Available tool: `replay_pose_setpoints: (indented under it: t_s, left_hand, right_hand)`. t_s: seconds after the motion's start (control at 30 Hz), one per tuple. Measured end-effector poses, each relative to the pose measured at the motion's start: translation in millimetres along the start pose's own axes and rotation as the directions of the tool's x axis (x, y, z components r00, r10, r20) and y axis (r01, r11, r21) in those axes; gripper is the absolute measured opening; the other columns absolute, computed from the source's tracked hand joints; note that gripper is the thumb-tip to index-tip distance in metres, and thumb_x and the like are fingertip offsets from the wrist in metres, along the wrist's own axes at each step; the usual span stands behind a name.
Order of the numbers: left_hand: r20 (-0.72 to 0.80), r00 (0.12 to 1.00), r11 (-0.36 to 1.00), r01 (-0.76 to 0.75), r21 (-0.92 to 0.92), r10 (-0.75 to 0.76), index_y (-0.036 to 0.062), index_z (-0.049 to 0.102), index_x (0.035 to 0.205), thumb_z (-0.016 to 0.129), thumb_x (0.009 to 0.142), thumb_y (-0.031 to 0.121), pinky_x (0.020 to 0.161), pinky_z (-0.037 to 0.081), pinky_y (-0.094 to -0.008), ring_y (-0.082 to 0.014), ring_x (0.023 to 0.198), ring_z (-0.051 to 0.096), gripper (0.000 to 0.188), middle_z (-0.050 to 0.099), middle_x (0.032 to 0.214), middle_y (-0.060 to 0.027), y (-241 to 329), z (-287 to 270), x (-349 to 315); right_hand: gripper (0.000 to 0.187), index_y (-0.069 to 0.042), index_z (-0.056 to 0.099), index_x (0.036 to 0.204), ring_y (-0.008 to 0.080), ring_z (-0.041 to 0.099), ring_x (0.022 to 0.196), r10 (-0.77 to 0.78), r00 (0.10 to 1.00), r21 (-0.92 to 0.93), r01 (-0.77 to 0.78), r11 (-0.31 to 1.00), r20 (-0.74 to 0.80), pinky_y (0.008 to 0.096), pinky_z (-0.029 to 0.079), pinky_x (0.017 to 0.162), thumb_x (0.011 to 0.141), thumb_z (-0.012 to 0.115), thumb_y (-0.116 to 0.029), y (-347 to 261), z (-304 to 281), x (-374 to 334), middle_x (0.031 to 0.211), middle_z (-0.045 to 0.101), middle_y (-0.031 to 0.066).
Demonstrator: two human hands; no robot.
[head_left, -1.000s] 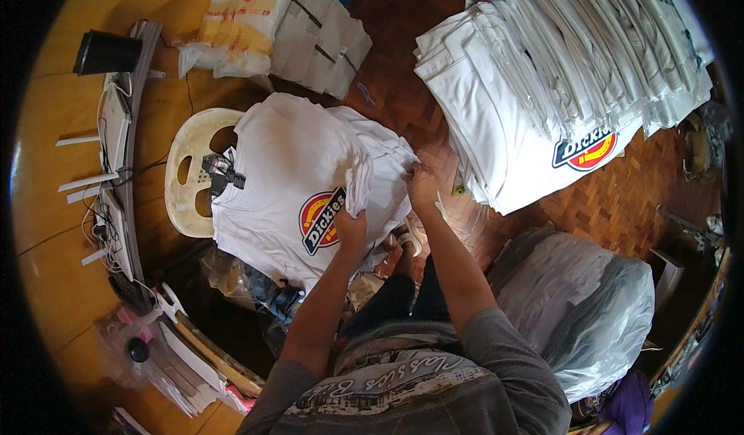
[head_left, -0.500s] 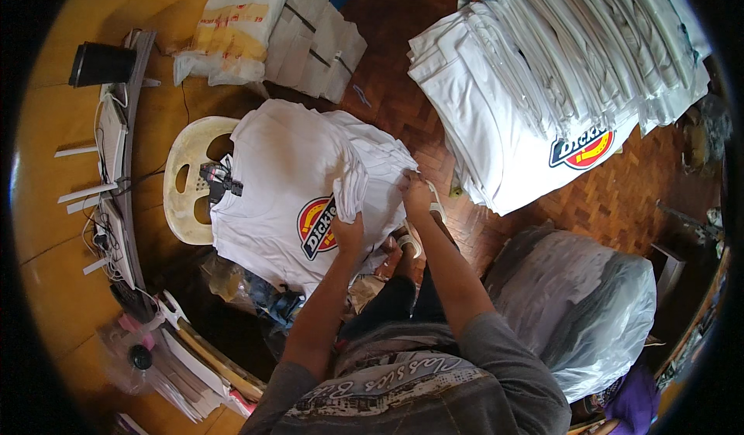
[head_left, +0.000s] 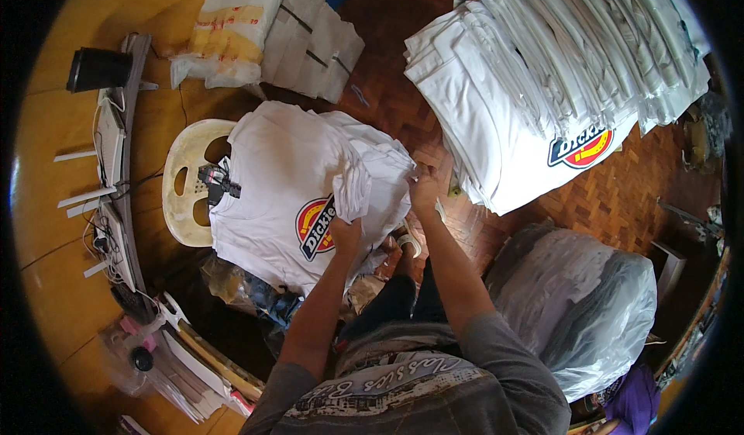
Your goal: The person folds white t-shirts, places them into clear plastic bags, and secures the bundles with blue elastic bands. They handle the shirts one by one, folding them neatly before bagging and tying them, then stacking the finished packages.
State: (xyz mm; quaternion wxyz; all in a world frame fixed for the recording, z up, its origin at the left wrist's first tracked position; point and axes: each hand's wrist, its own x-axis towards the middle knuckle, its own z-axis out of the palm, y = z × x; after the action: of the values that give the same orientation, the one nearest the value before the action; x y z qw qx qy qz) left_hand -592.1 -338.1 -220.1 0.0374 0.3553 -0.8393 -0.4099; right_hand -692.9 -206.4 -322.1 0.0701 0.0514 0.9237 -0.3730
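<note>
White shirts (head_left: 283,148) lie in a pile over a pale plastic chair (head_left: 180,191), the top one with a red, yellow and dark printed emblem. My left hand (head_left: 346,233) is closed round a folded bunch of shirt cloth (head_left: 353,191) beside the emblem. At the right edge of the pile, my right hand (head_left: 423,188) pinches the shirt's edge, and the cloth between the hands hangs in soft folds. A small black device or clip (head_left: 219,185) rests where the chair back meets the pile.
At the back right rises a tall stack of folded white shirts in clear bags (head_left: 581,39). A large plastic-wrapped bundle (head_left: 573,303) stands to my right. Wrapped parcels (head_left: 310,39) sit behind the chair. Along the left wall runs a shelf with routers and cables (head_left: 115,148).
My right hand has shifted slightly to the right along the shirt's edge, still pinching the cloth. The left hand keeps its hold in nearly the same place.
</note>
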Motion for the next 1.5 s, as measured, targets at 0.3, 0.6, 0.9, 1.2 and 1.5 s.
replay_pose_setpoints:
  t_s: [0.3,0.6,0.9,1.2,1.5]
  left_hand:
    - [0.016,0.995,0.978,-0.101,0.183,0.100,-0.0009,0.055,0.083,0.057,0.065,0.009,0.061,0.042,-0.0369,-0.0339,0.073,0.055,0.021,0.057,0.075,-0.0166,-4,13,-1]
    - [-0.057,0.998,0.998,-0.014,0.055,0.017,-0.0044,0.053,0.088,0.055,0.066,0.005,0.065,0.041,-0.0329,-0.0294,0.077,0.056,0.024,0.057,0.081,-0.0189,15,7,-1]
    - [-0.083,0.995,0.996,-0.045,0.082,0.052,-0.0027,0.056,0.083,0.059,0.065,0.010,0.057,0.041,-0.0373,-0.0358,0.070,0.055,0.023,0.057,0.073,-0.0196,17,14,-3]
    - [-0.147,0.988,0.992,-0.029,0.122,0.047,0.0016,0.046,0.099,0.062,0.061,0.014,0.066,0.041,-0.0386,-0.0335,0.080,0.052,0.044,0.054,0.087,-0.0172,15,23,-7]
    - [-0.194,0.969,0.949,-0.091,0.303,0.154,-0.0016,0.042,0.102,0.054,0.071,0.013,0.084,0.030,-0.0415,-0.0362,0.098,0.039,0.037,0.043,0.103,-0.0215,32,16,-73]
  right_hand:
    - [0.011,-0.002,0.052,0.067,0.0120,0.050,0.055,-0.059,0.946,0.510,-0.119,0.852,0.319,0.0250,0.040,0.052,0.059,0.059,0.001,-54,-42,-23,0.058,0.053,0.0070]
    - [0.016,-0.004,0.058,0.077,0.0248,0.057,0.061,0.239,0.959,0.116,-0.257,0.959,0.154,0.0329,0.044,0.056,0.064,0.062,-0.012,-18,12,10,0.067,0.057,0.0121]
    - [0.017,-0.001,0.055,0.072,0.0143,0.054,0.059,0.121,0.933,0.370,-0.251,0.894,0.340,0.0274,0.043,0.055,0.062,0.063,-0.011,-49,-15,8,0.062,0.056,0.0059]
    - [0.075,-0.004,0.028,0.119,0.0212,0.051,0.090,0.225,0.570,0.294,-0.675,0.677,0.791,0.0299,0.045,0.068,0.063,0.065,-0.037,-112,-52,4,0.106,0.047,0.0168]
    - [0.092,-0.002,0.014,0.125,0.0263,0.053,0.089,-0.035,0.664,0.020,0.030,0.999,0.747,0.0283,0.043,0.073,0.050,0.066,-0.018,-123,-9,9,0.101,0.051,0.0193]
